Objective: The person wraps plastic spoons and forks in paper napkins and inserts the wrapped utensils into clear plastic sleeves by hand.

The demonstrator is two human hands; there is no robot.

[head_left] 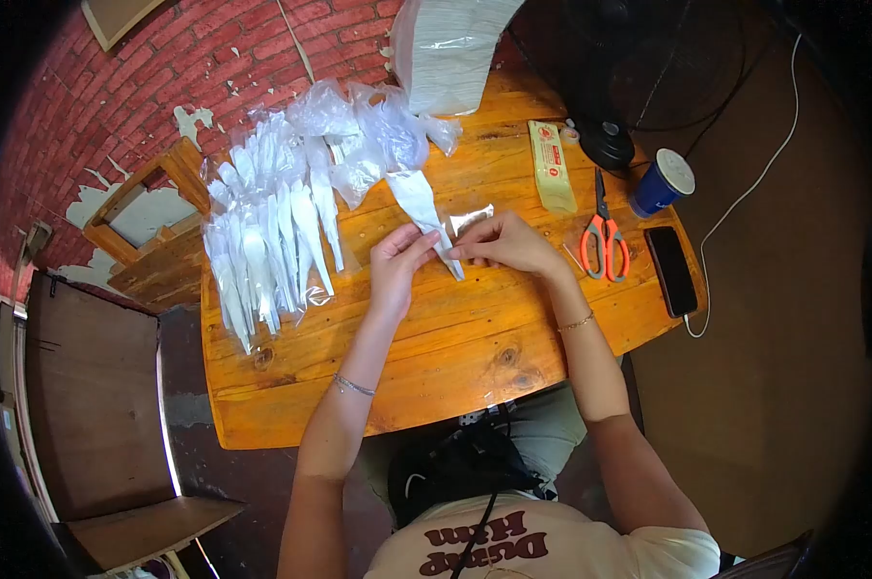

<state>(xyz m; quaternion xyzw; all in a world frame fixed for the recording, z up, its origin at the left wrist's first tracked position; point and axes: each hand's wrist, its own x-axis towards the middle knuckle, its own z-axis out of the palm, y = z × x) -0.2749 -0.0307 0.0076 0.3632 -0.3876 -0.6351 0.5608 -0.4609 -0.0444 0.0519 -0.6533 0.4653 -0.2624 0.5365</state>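
Observation:
My left hand [402, 259] is closed on a white folded paper napkin [417, 201], wide at the far end and tapering toward me. The fingers of my right hand [508, 243] pinch the edge of its narrow part. Whether anything is inside the napkin is hidden. Just beyond my right hand lies a shiny clear plastic piece [472, 214]. To the left, several similar napkin rolls [253, 246] lie side by side in clear plastic. Crumpled clear plastic bags [393, 130] lie past the napkin's far end.
Orange-handled scissors [605, 241], a yellow packet [552, 169], a blue cup [663, 183] and a phone [670, 270] on a white cable [745, 198] are at the right of the wooden table [407, 367]. A wrapped white stack [446, 58] and a dark fan [605, 135] stand behind.

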